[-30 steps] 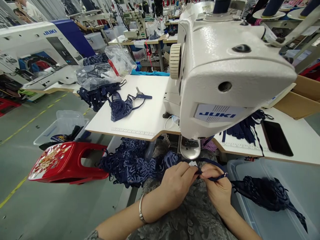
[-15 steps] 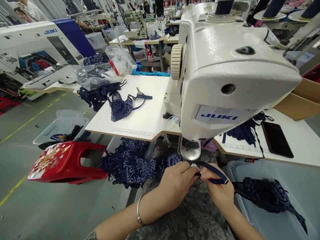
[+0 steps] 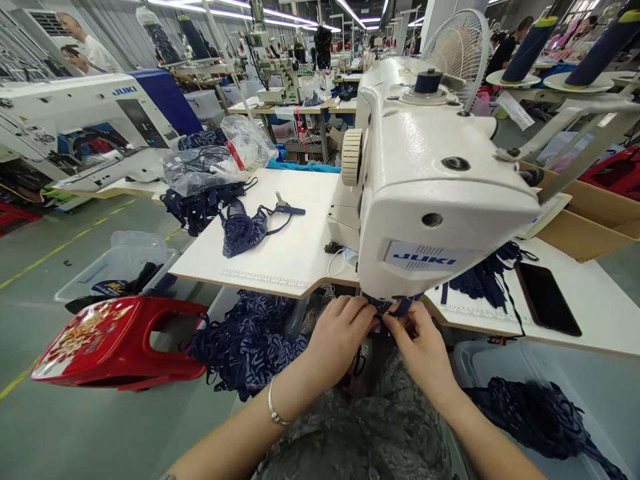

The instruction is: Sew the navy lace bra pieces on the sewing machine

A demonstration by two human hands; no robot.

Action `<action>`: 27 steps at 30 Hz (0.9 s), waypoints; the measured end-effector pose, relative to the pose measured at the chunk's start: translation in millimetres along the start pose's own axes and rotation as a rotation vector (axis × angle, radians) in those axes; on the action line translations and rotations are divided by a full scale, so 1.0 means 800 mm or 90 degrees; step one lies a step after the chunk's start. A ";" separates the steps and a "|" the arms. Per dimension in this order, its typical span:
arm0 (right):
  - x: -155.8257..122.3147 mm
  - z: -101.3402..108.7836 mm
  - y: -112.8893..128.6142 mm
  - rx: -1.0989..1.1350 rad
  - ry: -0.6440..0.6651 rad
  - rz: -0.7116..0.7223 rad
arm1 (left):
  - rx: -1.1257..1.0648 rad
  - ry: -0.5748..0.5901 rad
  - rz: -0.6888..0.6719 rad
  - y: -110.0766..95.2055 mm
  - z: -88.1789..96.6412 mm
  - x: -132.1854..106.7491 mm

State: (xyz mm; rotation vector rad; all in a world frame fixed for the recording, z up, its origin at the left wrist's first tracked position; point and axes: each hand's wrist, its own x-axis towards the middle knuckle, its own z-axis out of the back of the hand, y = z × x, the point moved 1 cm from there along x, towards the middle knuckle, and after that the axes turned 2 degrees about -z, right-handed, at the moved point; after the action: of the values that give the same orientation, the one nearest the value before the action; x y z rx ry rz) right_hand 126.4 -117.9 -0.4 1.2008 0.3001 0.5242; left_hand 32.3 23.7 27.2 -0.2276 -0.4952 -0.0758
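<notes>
My left hand (image 3: 343, 337) is closed, its fingertips pinching dark navy material right below the head of the white sewing machine (image 3: 445, 187). Opposite it, my right hand (image 3: 419, 343) pinches a navy bra strap (image 3: 404, 307), which folds up above the fingers. Fingertips of both hands are close together by the machine's sewing point, where the needle and presser foot are mostly hidden. A finished-looking navy bra (image 3: 243, 230) lies on the white table (image 3: 310, 250) to the left. More navy bras (image 3: 260, 347) are heaped below the table's front edge.
A red stool (image 3: 120, 340) and a clear plastic box (image 3: 113, 257) are on the floor at left. On the right tabletop lie a phone (image 3: 549, 299) and navy straps (image 3: 483, 277). Below stands a translucent bin (image 3: 600, 387) holding a bra. Other people are in the background.
Both hands have moved forward and up from above the lap to beneath the machine head, carrying the strap. My view has tilted upward, showing more of the room.
</notes>
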 end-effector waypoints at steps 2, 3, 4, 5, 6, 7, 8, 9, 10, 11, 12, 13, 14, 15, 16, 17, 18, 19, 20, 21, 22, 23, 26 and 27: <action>0.004 -0.002 -0.003 0.000 -0.006 0.021 | 0.026 -0.033 -0.096 0.001 -0.005 -0.008; 0.006 -0.002 -0.005 0.008 -0.008 0.022 | 0.025 -0.032 -0.134 0.000 -0.006 -0.013; 0.009 -0.002 -0.007 0.022 -0.004 0.016 | 0.018 -0.023 -0.163 -0.003 -0.008 -0.017; 0.012 -0.002 -0.010 0.047 0.010 0.002 | 0.013 -0.012 -0.176 -0.007 -0.009 -0.021; 0.015 -0.002 -0.012 0.080 0.031 -0.017 | 0.011 -0.004 -0.172 -0.010 -0.011 -0.025; 0.017 -0.002 -0.014 0.118 0.058 -0.036 | 0.013 -0.002 -0.155 -0.013 -0.013 -0.028; 0.019 -0.002 -0.014 0.156 0.085 -0.052 | 0.020 -0.005 -0.134 -0.016 -0.015 -0.031; 0.021 -0.001 -0.014 0.188 0.100 -0.062 | 0.031 -0.009 -0.116 -0.019 -0.018 -0.033; 0.022 0.000 -0.013 0.210 0.112 -0.070 | 0.043 -0.009 -0.104 -0.020 -0.020 -0.035; 0.023 0.002 -0.011 0.220 0.119 -0.074 | 0.055 -0.008 -0.096 -0.021 -0.023 -0.036; 0.023 0.004 -0.009 0.217 0.126 -0.074 | 0.064 -0.005 -0.092 -0.022 -0.025 -0.037; 0.024 0.006 -0.008 0.201 0.134 -0.070 | 0.071 -0.001 -0.087 -0.022 -0.026 -0.037; 0.025 0.009 -0.006 0.174 0.141 -0.061 | 0.076 0.005 -0.083 -0.021 -0.027 -0.038; 0.026 0.012 -0.006 0.143 0.144 -0.045 | 0.079 0.009 -0.078 -0.021 -0.027 -0.038; 0.028 0.014 -0.006 0.112 0.142 -0.027 | 0.080 0.013 -0.073 -0.021 -0.027 -0.038; 0.030 0.017 -0.007 0.086 0.132 -0.006 | 0.079 0.015 -0.070 -0.021 -0.027 -0.038; 0.032 0.019 -0.009 0.065 0.125 0.011 | 0.078 0.018 -0.070 -0.021 -0.027 -0.038; 0.035 0.021 -0.010 0.047 0.115 0.025 | 0.076 0.018 -0.069 -0.021 -0.027 -0.038; 0.039 0.022 -0.011 0.027 0.104 0.036 | 0.075 0.017 -0.068 -0.021 -0.027 -0.038; 0.042 0.022 -0.012 0.005 0.094 0.044 | 0.074 0.013 -0.068 -0.021 -0.028 -0.037; 0.046 0.023 -0.011 -0.020 0.083 0.051 | 0.076 0.010 -0.067 -0.022 -0.028 -0.037; 0.050 0.023 -0.010 -0.048 0.073 0.055 | 0.079 0.005 -0.064 -0.023 -0.029 -0.036; 0.061 0.021 -0.003 -0.123 0.068 0.062 | 0.097 -0.024 -0.041 -0.025 -0.031 -0.031; 0.065 0.020 -0.001 -0.135 0.072 0.068 | 0.102 -0.038 -0.032 -0.025 -0.031 -0.029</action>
State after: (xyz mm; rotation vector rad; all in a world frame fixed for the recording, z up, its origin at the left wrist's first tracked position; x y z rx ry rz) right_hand 178.3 -102.9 7.1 0.9868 0.2702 0.7009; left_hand 20.8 -1.4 -0.8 -0.0603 -0.5639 -0.0773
